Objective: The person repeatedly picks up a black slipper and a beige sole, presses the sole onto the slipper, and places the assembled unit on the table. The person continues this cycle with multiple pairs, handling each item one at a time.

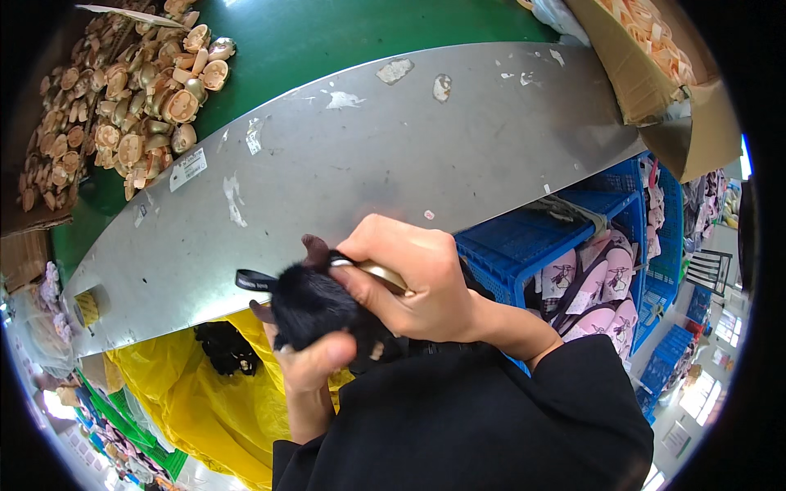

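A small black furry plush piece [307, 303] with brownish ear-like tips is held in front of my body. My left hand [315, 364] grips it from below, thumb across the fur. A black printed ribbon loop [255, 281] sticks out at its left side. Closed over the plush's upper right, my right hand [422, 274] pinches a shiny gold-coloured piece [383, 277] against it. The fingers hide most of this piece, so its full shape cannot be made out.
A worn metal work surface [368, 147] borders a green table [327, 24]. Many gold and peach plastic shells [131, 147] lie at far left. A cardboard box [634, 69] of peach parts stands far right. Blue crates [532, 245] hold pink printed items; yellow plastic sheeting [180, 401] with black pieces lies lower left.
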